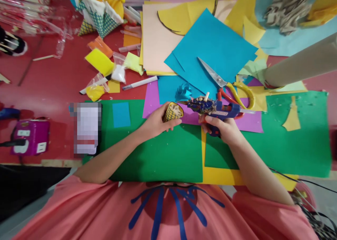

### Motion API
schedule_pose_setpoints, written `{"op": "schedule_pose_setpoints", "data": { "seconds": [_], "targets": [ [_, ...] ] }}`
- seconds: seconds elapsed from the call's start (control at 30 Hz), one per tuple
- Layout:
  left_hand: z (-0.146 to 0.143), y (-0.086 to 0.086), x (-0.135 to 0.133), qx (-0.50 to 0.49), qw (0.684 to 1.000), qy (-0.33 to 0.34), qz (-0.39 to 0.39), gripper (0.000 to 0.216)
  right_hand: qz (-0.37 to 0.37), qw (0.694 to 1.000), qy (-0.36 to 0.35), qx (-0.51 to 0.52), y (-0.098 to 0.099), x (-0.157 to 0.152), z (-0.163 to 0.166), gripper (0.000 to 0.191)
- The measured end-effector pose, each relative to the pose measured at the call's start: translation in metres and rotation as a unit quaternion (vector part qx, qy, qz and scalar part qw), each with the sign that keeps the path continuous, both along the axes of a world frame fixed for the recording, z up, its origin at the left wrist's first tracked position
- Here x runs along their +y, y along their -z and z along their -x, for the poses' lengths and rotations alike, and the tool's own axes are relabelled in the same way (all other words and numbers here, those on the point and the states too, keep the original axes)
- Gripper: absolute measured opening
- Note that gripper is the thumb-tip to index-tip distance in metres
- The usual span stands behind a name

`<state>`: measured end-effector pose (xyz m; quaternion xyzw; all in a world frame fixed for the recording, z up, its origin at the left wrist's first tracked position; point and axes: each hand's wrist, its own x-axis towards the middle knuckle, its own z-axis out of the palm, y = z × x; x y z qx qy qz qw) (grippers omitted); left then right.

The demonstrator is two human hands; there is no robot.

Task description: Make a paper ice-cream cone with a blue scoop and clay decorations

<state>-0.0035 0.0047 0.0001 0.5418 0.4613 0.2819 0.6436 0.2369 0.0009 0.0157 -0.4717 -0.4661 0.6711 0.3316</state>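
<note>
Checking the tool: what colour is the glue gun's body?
Blue. The glue gun in the right hand shows best in the head view.

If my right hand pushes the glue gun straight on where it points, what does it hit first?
Probably the yellow cone in the left hand; the glue gun in the right hand points left at its open mouth, though depth is unclear.

— What colour is the glue gun (223, 110) over the green sheet (158, 152)'s top edge?
— Blue, with what looks like a red label on its side (hard to tell in the blur).
— And the small cone (172, 111) at that same edge?
— Yellow, with a dark grid pattern.
— Beyond the green sheet?
— Turquoise paper (213, 46), purple paper (151, 101), scissors (222, 82) with yellow and red handles. Below it, a pink shirt (105, 212) with blue stripes.
</note>
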Motion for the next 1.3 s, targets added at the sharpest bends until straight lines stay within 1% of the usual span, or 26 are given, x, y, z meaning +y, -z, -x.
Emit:
{"op": "schedule_pose_setpoints", "data": {
  "seconds": [0.1,0.2,0.37,0.63,0.9,1.1,1.3],
  "targets": [
    [-0.0003,-0.0010,-0.0012,-0.004,1.000,0.002,0.007,0.046,-0.017,0.999,-0.007,-0.046,-0.0008,-0.0023,-0.0019,0.034],
    [-0.0003,-0.0018,-0.0017,-0.008,1.000,0.003,0.010,0.047,-0.017,0.997,-0.012,-0.075,-0.0016,-0.0028,-0.0019,0.039],
    [-0.0003,-0.0030,-0.0021,-0.013,1.000,0.012,0.015,0.048,-0.020,0.995,-0.009,-0.093,-0.0032,-0.0015,0.0009,0.038],
    [-0.0023,-0.0090,-0.0023,-0.030,0.999,0.004,0.026,0.050,-0.042,0.993,-0.017,-0.105,-0.0044,-0.0016,0.0033,0.037],
    [-0.0024,-0.0031,-0.0021,-0.065,0.998,0.002,0.021,0.047,-0.031,0.994,-0.007,-0.109,-0.0024,-0.0025,0.0022,0.034],
    [-0.0018,-0.0026,-0.0001,-0.082,0.997,-0.001,0.003,0.046,-0.022,0.994,0.002,-0.107,-0.0033,-0.0037,0.0015,0.033],
    [-0.0037,-0.0004,0.0001,-0.110,0.994,-0.025,0.001,0.055,-0.026,0.993,0.000,-0.114,-0.0038,-0.0042,0.0000,0.033]
  ]
}}
